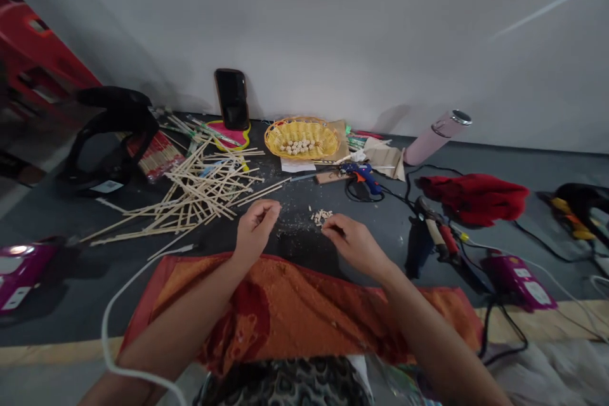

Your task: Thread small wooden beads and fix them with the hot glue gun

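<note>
My left hand [257,228] hovers above the dark table at the middle, thumb and fingertips pinched together. Whatever may be between them is too small to make out. My right hand [354,244] has curled fingers closed at the near edge of a small pile of short pale stick pieces [321,217]. I cannot see whether a piece is in its fingertips. Left of my left hand lies a loose heap of long thin wooden sticks [200,187]. Beyond both hands, a yellow woven basket [314,130] holds small round pale pieces [301,146].
A blue glue gun [364,176] lies right of the basket, its cord running right. Pliers [435,228], a red cloth [476,196] and a pink flask [435,138] are farther right. A phone [233,100] leans on the wall. An orange cloth [304,304] covers the near edge.
</note>
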The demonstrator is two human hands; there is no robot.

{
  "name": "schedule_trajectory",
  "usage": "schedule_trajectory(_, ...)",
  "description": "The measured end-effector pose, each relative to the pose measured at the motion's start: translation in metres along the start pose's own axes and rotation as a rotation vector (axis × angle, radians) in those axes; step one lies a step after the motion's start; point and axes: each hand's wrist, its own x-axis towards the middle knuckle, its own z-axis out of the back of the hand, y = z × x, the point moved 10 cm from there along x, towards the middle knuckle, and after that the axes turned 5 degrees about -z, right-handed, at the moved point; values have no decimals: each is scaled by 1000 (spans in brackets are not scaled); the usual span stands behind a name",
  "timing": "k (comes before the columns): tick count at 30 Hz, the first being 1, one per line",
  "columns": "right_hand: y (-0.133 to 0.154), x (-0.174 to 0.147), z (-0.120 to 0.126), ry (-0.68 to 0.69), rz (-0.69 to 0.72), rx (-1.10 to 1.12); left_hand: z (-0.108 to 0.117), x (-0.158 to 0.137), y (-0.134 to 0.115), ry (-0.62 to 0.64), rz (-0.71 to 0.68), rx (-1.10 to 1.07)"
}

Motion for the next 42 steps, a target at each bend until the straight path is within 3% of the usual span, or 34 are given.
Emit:
schedule_trajectory(6,-1,-1,1,-224,-9,216,-7,-2,-2,32,-56,20)
schedule_trajectory(12,1,-5,-9,-224,113,240,-32,-11,0,190,32,-84)
schedule_trajectory(19,17,-14,-12,-180,226,241,-65,-37,8,379,247,-288)
schedule_trajectory(33,22,-13,-20,-141,239,165,-62,-36,14,414,180,-43)
schedule_trajectory(42,6,-10,-11,-147,100,221,-69,-38,13,393,361,-472)
